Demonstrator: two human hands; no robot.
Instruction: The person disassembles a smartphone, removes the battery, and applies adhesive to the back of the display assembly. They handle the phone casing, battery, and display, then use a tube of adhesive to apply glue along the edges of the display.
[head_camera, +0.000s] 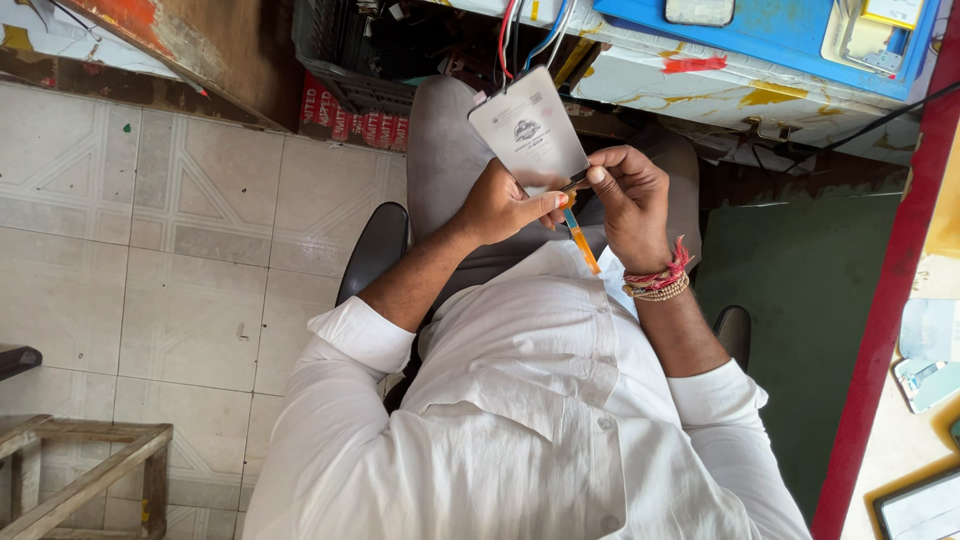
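Note:
My left hand grips the lower edge of a flat white rectangular panel held up over my lap. A thin orange ribbon strip hangs from the panel's lower corner. My right hand pinches the dark connector end where that strip meets the panel. Red and beaded bands circle my right wrist. Both sleeves are white and rolled.
A worn workbench with a blue mat and wires lies ahead. A red bench edge runs down the right. Tiled floor spreads left, with a wooden stool frame at the bottom left. I sit on a black chair.

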